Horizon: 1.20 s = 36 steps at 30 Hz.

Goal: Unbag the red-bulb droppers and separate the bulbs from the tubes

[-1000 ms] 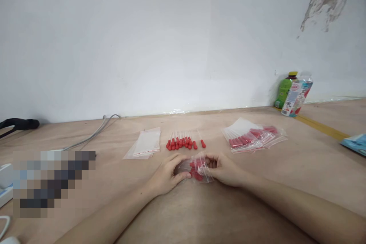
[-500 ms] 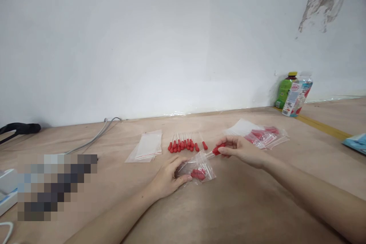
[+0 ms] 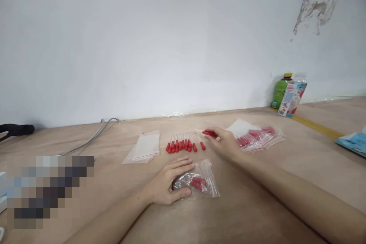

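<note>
We had our left hand (image 3: 173,179) spread wide on one end of the zip bag (image 3: 212,185), which lay on the table (image 3: 183,223) with red-bulbed pieces (image 3: 198,183) inside. Our right hand (image 3: 224,142) pinched more red pieces (image 3: 209,133), between the loose row (image 3: 180,145) and the filled bags (image 3: 259,135).

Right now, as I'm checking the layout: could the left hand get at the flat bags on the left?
Likely yes: nothing lies between the left hand and the flat bags, though that hand rests on the clear bag.
</note>
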Tool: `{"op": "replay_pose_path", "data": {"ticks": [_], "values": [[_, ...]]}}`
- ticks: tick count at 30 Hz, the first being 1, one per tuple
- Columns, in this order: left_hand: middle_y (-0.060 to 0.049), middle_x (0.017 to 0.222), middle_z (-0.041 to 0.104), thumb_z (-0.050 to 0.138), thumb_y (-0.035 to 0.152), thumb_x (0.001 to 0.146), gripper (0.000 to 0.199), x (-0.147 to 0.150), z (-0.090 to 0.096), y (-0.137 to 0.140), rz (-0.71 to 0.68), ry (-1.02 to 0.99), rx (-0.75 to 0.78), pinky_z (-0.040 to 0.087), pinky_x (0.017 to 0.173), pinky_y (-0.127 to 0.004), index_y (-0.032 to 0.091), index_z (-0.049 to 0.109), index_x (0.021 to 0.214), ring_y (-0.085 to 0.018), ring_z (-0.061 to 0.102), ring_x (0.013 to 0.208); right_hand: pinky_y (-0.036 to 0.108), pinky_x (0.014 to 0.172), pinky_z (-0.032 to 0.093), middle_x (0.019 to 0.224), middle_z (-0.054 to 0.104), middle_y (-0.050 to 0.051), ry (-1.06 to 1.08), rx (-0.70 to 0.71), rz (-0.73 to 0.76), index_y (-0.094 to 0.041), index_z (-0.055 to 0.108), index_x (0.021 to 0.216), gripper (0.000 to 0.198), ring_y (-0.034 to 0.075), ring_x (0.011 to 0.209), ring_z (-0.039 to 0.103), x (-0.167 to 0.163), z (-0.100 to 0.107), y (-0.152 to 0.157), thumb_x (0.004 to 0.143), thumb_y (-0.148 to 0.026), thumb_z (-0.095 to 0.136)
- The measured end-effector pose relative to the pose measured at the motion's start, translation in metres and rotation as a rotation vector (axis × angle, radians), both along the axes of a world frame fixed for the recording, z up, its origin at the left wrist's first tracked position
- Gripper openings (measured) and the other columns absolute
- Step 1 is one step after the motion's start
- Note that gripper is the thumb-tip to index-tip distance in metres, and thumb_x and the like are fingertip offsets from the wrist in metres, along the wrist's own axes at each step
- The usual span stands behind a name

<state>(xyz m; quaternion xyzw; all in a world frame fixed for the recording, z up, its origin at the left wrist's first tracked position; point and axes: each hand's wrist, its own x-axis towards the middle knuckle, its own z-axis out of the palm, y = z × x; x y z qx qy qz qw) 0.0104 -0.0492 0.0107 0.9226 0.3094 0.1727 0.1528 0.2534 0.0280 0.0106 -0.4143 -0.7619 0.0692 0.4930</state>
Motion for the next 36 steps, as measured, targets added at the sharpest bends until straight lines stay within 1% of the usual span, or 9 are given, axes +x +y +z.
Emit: {"op": "replay_pose_path", "data": {"ticks": [4, 10, 17, 21, 23, 25, 29, 33, 36], "values": [[-0.008, 0.136, 0.036, 0.057, 0.041, 0.075, 0.063, 0.0, 0.0, -0.001, 0.003, 0.006, 0.003, 0.026, 0.103, -0.046, 0.023, 0.036, 0.131, -0.026, 0.028, 0.128, 0.032, 0.083, 0.045, 0.097, 0.063, 0.007, -0.156, 0.053, 0.071, -0.018, 0.059, 0.098, 0.02, 0.018, 0.091, 0.057, -0.018, -0.007, 0.005, 0.082, -0.022, 0.047], [-0.008, 0.136, 0.037, 0.058, 0.043, 0.074, 0.062, 0.001, 0.001, -0.001, 0.012, -0.001, -0.006, 0.028, 0.102, -0.046, 0.024, 0.037, 0.13, -0.026, 0.03, 0.127, 0.036, 0.088, 0.042, 0.106, 0.059, 0.01, -0.295, 0.088, 0.107, -0.019, 0.057, 0.108, 0.026, 0.02, 0.099, 0.053, -0.022, -0.016, 0.007, 0.084, -0.021, 0.046], [-0.008, 0.135, 0.038, 0.058, 0.042, 0.075, 0.062, 0.0, 0.0, -0.001, 0.012, 0.0, 0.002, 0.028, 0.101, -0.047, 0.024, 0.037, 0.13, -0.027, 0.031, 0.126, 0.035, 0.086, 0.043, 0.101, 0.061, 0.008, -0.359, 0.084, 0.141, -0.021, 0.055, 0.111, 0.028, 0.02, 0.097, 0.053, -0.024, -0.024, 0.008, 0.084, -0.024, 0.049], [-0.008, 0.136, 0.037, 0.058, 0.042, 0.075, 0.062, 0.001, 0.001, -0.001, 0.018, 0.01, 0.0, 0.027, 0.102, -0.046, 0.024, 0.037, 0.13, -0.026, 0.031, 0.126, 0.038, 0.083, 0.044, 0.102, 0.06, 0.012, -0.329, 0.047, 0.078, -0.015, 0.048, 0.117, 0.042, 0.023, 0.096, 0.054, -0.019, -0.019, 0.004, 0.08, -0.034, 0.055], [-0.008, 0.136, 0.037, 0.058, 0.042, 0.075, 0.062, 0.001, 0.001, -0.002, 0.021, 0.007, -0.004, 0.028, 0.102, -0.046, 0.024, 0.037, 0.13, -0.026, 0.031, 0.126, 0.038, 0.082, 0.043, 0.1, 0.06, 0.012, -0.274, 0.025, 0.033, -0.015, 0.051, 0.113, 0.041, 0.023, 0.093, 0.054, -0.014, -0.018, 0.0, 0.078, -0.036, 0.056], [-0.009, 0.136, 0.037, 0.058, 0.042, 0.075, 0.062, 0.0, 0.002, -0.002, 0.021, 0.003, -0.012, 0.028, 0.102, -0.046, 0.024, 0.036, 0.13, -0.026, 0.031, 0.126, 0.036, 0.078, 0.044, 0.095, 0.06, 0.01, -0.177, 0.009, 0.006, -0.016, 0.054, 0.104, 0.032, 0.021, 0.088, 0.055, -0.008, -0.019, -0.007, 0.079, -0.035, 0.054], [-0.009, 0.136, 0.036, 0.059, 0.042, 0.074, 0.064, 0.0, 0.004, -0.002, 0.018, -0.024, -0.036, 0.028, 0.102, -0.047, 0.024, 0.036, 0.13, -0.026, 0.032, 0.126, 0.03, 0.067, 0.044, 0.077, 0.059, 0.005, -0.047, -0.045, 0.028, -0.017, 0.057, 0.086, 0.015, 0.016, 0.073, 0.054, 0.006, -0.023, -0.029, 0.079, -0.028, 0.049], [-0.007, 0.131, 0.044, 0.055, 0.033, 0.079, 0.049, 0.0, 0.006, -0.004, 0.039, -0.139, -0.07, 0.03, 0.102, -0.045, 0.023, 0.044, 0.126, -0.024, 0.034, 0.124, 0.03, 0.065, 0.041, 0.064, 0.057, 0.001, -0.179, -0.162, 0.177, -0.019, 0.059, 0.068, 0.009, 0.015, 0.065, 0.052, 0.016, -0.017, -0.057, 0.073, -0.024, 0.054], [-0.006, 0.123, 0.052, 0.054, 0.03, 0.08, 0.039, 0.003, 0.004, -0.007, 0.096, -0.195, -0.08, 0.034, 0.1, -0.041, 0.022, 0.052, 0.118, -0.022, 0.042, 0.119, 0.029, 0.066, 0.039, 0.062, 0.056, 0.001, -0.268, -0.217, 0.327, -0.02, 0.064, 0.067, 0.011, 0.014, 0.066, 0.051, 0.015, -0.008, -0.069, 0.074, -0.023, 0.055]]}}
